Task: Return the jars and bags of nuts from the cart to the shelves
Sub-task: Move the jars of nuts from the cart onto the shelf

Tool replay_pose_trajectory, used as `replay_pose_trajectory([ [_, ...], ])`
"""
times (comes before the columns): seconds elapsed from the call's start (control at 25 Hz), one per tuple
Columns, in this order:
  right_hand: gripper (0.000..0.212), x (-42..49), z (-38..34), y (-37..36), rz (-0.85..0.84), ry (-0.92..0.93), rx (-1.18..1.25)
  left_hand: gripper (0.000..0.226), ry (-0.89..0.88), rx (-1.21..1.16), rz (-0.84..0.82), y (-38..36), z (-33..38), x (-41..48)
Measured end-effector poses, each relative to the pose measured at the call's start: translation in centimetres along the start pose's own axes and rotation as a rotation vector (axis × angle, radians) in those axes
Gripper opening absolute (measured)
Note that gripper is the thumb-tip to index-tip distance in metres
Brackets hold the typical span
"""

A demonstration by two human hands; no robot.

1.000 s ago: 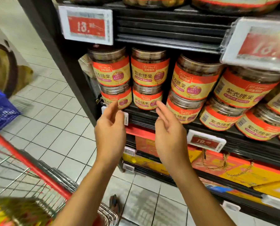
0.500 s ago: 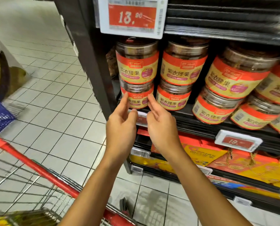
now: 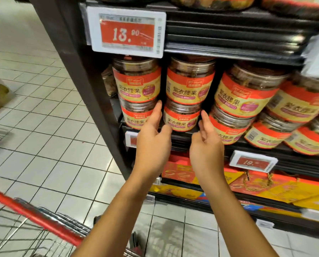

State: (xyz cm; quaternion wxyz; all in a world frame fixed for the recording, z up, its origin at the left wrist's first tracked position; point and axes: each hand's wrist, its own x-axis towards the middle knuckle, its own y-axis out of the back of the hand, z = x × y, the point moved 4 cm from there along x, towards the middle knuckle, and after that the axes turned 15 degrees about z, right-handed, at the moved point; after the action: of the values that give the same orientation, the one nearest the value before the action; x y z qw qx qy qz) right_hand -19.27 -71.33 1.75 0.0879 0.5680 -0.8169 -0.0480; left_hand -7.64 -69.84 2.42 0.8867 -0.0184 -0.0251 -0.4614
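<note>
Both hands flank one squat clear plastic jar (image 3: 182,118) of nuts with an orange-and-cream label, which stands in the lower row on the dark metal shelf (image 3: 181,140). The left hand (image 3: 152,138) lies along the jar's left side, fingers nearly straight and reaching up into the gap there, thumb against the lower front of the label. The right hand (image 3: 207,145) mirrors it on the right side, forefinger pointing up. Neither hand closes round the jar; both stay spread, and whether the right fingertip touches it cannot be told. Directly above the fingers a matching upper jar (image 3: 190,80) is stacked on it. Above the left hand hangs a white price tag (image 3: 127,31) with a red panel. Below the left forearm, nearer the person, is the red-handled wire cart (image 3: 34,217).
</note>
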Motion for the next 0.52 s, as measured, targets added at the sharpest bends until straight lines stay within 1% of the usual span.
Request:
replay_pose_trajectory([
  [0.12,0.052,0.9,-0.4,-0.6,-0.001,-0.019,0.059,0.061,-0.025,0.001,-0.009,-1.3,-0.4,0.9],
  [0.28,0.051,0.1,0.0,-0.1,-0.005,0.010,0.053,0.069,-0.032,-0.004,-0.013,-1.1,-1.1,0.0],
  [0.4,0.051,-0.4,0.3,0.5,-0.064,0.042,0.076,0.071,-0.035,-0.007,-0.028,-0.5,-1.2,-1.2],
  [0.52,0.051,-0.1,0.4,0.7,-0.106,0.062,0.037,0.074,-0.030,0.022,-0.057,-0.1,-0.9,-1.2],
])
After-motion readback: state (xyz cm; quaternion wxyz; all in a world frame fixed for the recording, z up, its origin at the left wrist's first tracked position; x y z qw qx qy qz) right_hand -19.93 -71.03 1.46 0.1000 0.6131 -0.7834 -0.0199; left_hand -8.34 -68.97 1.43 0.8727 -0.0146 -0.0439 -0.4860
